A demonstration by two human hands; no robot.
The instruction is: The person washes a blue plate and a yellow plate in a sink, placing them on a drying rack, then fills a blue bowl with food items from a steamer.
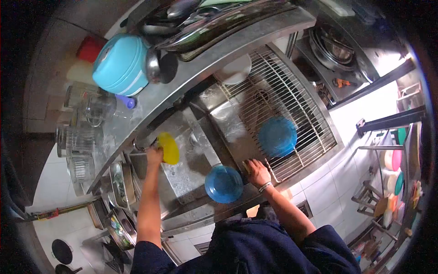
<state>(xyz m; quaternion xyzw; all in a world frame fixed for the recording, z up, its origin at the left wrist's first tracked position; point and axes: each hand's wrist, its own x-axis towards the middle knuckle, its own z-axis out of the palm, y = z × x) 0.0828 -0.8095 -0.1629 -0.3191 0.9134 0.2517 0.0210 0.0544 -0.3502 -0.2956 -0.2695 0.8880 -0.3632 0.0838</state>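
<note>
My left hand (155,155) grips a yellow plate (169,148) by its edge, tilted over the left sink basin (187,176). My right hand (259,173) rests at the front of the steel counter, its fingers closed around a small yellowish pad (247,167), mostly hidden by the hand. Between the two hands a blue bowl (223,184) sits near the basin's front edge. Just beyond my right hand, a blue plate (277,136) lies on the wire rack (303,114).
A white plate (236,69) lies at the rack's far end. On the raised steel shelf (200,71) stands a light-blue jug (121,65), near several glass mugs (82,139). Metal trays (121,185) sit left of the basin. Steel bowls (333,48) stand at the far right.
</note>
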